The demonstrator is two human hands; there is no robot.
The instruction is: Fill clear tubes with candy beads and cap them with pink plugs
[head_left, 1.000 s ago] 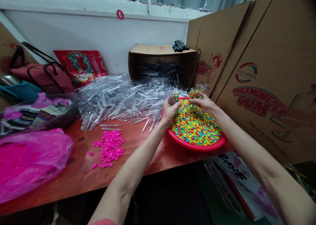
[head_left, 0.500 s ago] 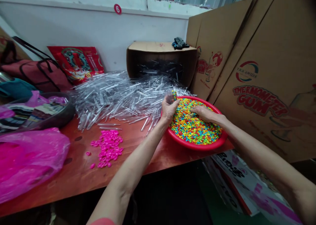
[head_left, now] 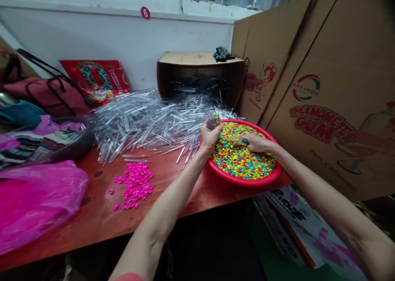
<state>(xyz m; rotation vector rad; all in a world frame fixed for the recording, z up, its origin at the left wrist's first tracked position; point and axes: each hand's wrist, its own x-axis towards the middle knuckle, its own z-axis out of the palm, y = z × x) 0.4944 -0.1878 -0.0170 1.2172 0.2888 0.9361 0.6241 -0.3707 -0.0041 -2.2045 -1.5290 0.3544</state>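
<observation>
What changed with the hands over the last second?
The right hand dropped from above the red bowl to just over the candies, its candy tube now tipped low. The left hand stayed at the bowl's rim, gripping another candy tube upright. The loose clear tubes look unmoved.

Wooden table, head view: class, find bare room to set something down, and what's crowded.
Bare tabletop shows between the pink rings and the red basin, and between the rings and the pink plastic bag. Crowded: the clear plastic tubes behind.
</observation>
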